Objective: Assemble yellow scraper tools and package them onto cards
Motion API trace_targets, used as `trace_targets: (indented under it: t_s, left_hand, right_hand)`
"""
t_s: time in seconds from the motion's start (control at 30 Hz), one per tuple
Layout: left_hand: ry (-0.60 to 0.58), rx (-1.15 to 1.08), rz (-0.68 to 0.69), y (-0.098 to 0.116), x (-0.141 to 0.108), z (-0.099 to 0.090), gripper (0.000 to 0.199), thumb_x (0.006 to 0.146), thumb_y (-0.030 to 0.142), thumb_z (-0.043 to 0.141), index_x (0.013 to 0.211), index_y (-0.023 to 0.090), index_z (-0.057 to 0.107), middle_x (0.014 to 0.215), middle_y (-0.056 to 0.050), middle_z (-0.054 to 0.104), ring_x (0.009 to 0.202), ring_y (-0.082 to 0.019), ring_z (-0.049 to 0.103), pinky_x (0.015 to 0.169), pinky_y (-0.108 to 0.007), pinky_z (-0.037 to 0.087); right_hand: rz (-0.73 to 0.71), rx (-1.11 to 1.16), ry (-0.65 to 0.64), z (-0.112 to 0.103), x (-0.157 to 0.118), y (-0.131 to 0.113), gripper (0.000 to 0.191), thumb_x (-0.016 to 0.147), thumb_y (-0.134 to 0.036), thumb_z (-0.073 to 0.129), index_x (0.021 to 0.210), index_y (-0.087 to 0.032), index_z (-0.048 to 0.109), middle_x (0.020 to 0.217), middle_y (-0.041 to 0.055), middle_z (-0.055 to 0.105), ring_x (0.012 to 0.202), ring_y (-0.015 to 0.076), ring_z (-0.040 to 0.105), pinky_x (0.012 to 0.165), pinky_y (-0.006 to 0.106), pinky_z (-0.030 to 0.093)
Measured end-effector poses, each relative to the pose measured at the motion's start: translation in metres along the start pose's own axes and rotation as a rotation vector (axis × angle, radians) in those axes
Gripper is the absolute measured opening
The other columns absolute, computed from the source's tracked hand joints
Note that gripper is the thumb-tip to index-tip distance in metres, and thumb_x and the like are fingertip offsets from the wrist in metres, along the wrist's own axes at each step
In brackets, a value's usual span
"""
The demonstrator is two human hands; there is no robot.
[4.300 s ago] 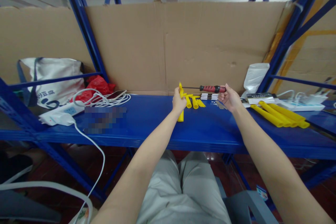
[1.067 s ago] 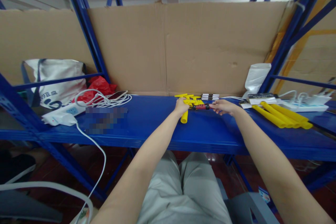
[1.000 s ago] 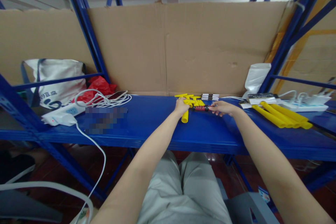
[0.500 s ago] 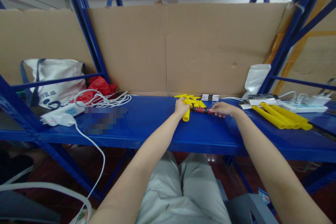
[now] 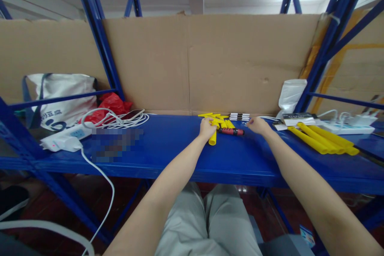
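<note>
My left hand (image 5: 207,129) is closed around a yellow tube piece (image 5: 213,140), whose round open end points toward me. Beside it on the blue shelf lies a screwdriver with a red and black handle (image 5: 232,131). Several small yellow parts (image 5: 228,123) are grouped just behind. To the right, my right hand (image 5: 257,125) is at the shelf surface, its fingertips pressed together by some tiny pieces near the white and black strips (image 5: 239,117); what they pinch is too small to make out.
Long yellow tubes (image 5: 322,140) and a white power strip (image 5: 345,128) lie at the right. A white bag (image 5: 64,96), a red plastic bag (image 5: 112,104), coiled white cable (image 5: 132,120) and another power strip (image 5: 67,138) occupy the left. Cardboard (image 5: 150,64) stands behind.
My right hand has let go of the red and black screwdriver and moved slightly back and right, beside the strips. The screwdriver lies on the shelf. My left hand keeps its hold.
</note>
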State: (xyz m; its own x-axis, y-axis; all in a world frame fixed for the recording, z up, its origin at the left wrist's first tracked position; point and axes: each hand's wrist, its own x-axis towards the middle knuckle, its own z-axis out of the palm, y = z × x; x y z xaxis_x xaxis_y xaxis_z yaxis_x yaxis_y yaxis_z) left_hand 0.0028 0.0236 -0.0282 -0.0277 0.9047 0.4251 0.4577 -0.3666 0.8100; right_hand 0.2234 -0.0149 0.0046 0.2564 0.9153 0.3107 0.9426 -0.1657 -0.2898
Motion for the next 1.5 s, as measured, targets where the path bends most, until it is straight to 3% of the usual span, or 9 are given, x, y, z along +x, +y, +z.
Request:
trace_targets:
  t_s: [0.1,0.23,0.37,0.53,0.67,0.87,1.0,1.3,1.5]
  left_hand:
    - [-0.011,0.059,0.070,-0.001,0.000,0.000,0.026,0.066,0.004,0.063,0.091,0.011,0.065,0.106,-0.010,0.062,0.092,-0.016,0.062,0.086,-0.027,0.048]
    - [-0.017,0.111,0.106,-0.003,0.001,0.000,0.022,0.067,0.007,0.064,0.089,0.012,0.065,0.102,-0.010,0.063,0.094,-0.018,0.062,0.088,-0.028,0.047]
    - [-0.015,0.134,0.126,-0.002,0.000,-0.002,0.021,0.069,0.007,0.062,0.089,0.013,0.066,0.101,-0.010,0.064,0.095,-0.018,0.062,0.089,-0.028,0.046]
    - [0.004,0.149,0.135,0.003,-0.003,-0.006,0.020,0.071,0.008,0.060,0.089,0.014,0.066,0.102,-0.010,0.064,0.098,-0.019,0.060,0.093,-0.030,0.044]
    - [0.029,0.118,0.142,0.007,-0.005,-0.009,0.021,0.072,0.007,0.058,0.090,0.014,0.066,0.103,-0.010,0.064,0.100,-0.019,0.059,0.095,-0.030,0.042]
    - [0.030,0.084,0.148,0.010,-0.006,-0.012,0.023,0.072,0.005,0.056,0.092,0.012,0.065,0.105,-0.012,0.064,0.105,-0.020,0.057,0.098,-0.030,0.039]
    - [0.019,0.088,0.148,0.011,-0.007,-0.012,0.024,0.071,0.003,0.056,0.093,0.011,0.065,0.106,-0.012,0.065,0.105,-0.020,0.057,0.098,-0.030,0.040]
    - [0.006,0.123,0.131,0.013,-0.008,-0.012,0.027,0.073,0.005,0.056,0.096,0.013,0.066,0.107,-0.010,0.064,0.103,-0.019,0.058,0.096,-0.030,0.041]
    - [0.008,0.085,0.126,0.013,-0.008,-0.011,0.026,0.072,0.005,0.056,0.095,0.013,0.066,0.106,-0.010,0.064,0.101,-0.019,0.059,0.095,-0.029,0.041]
  right_hand:
    - [0.021,-0.116,0.001,0.000,0.011,-0.003,0.026,0.082,-0.024,0.051,0.101,-0.011,0.063,0.102,0.0175,0.067,0.096,0.0255,0.063,0.072,0.030,0.047]
    - [-0.027,-0.235,-0.008,0.000,0.022,-0.011,0.038,0.082,-0.018,0.045,0.116,-0.006,0.056,0.116,0.0224,0.060,0.109,0.0288,0.057,0.084,0.034,0.045]
    - [-0.107,-0.270,0.006,0.006,0.032,-0.023,0.044,0.084,-0.019,0.043,0.126,-0.010,0.050,0.128,0.0191,0.054,0.118,0.0312,0.049,0.091,0.044,0.042]
    - [-0.171,-0.305,-0.065,0.018,0.049,-0.037,0.049,0.086,-0.019,0.041,0.135,-0.018,0.043,0.139,0.0129,0.047,0.125,0.0288,0.042,0.097,0.050,0.036]
    - [-0.219,-0.394,-0.088,0.025,0.059,-0.045,0.049,0.086,-0.014,0.038,0.134,-0.016,0.044,0.135,0.0145,0.051,0.124,0.0273,0.044,0.098,0.051,0.033]
    - [-0.331,-0.547,-0.025,0.031,0.057,-0.048,0.042,0.083,-0.004,0.033,0.113,-0.012,0.062,0.114,0.0178,0.063,0.113,0.0265,0.051,0.093,0.045,0.035]
    - [-0.368,-0.574,0.042,0.034,0.057,-0.047,0.042,0.084,-0.006,0.030,0.110,-0.013,0.063,0.120,0.0181,0.058,0.113,0.0270,0.049,0.089,0.042,0.037]
    - [-0.372,-0.606,-0.019,0.039,0.062,-0.049,0.046,0.087,-0.008,0.030,0.126,-0.018,0.054,0.117,0.0157,0.062,0.111,0.0259,0.051,0.090,0.043,0.035]
    - [-0.433,-0.709,-0.029,0.035,0.059,-0.051,0.041,0.088,-0.009,0.031,0.106,-0.016,0.067,0.111,0.0169,0.063,0.107,0.0255,0.055,0.087,0.040,0.035]
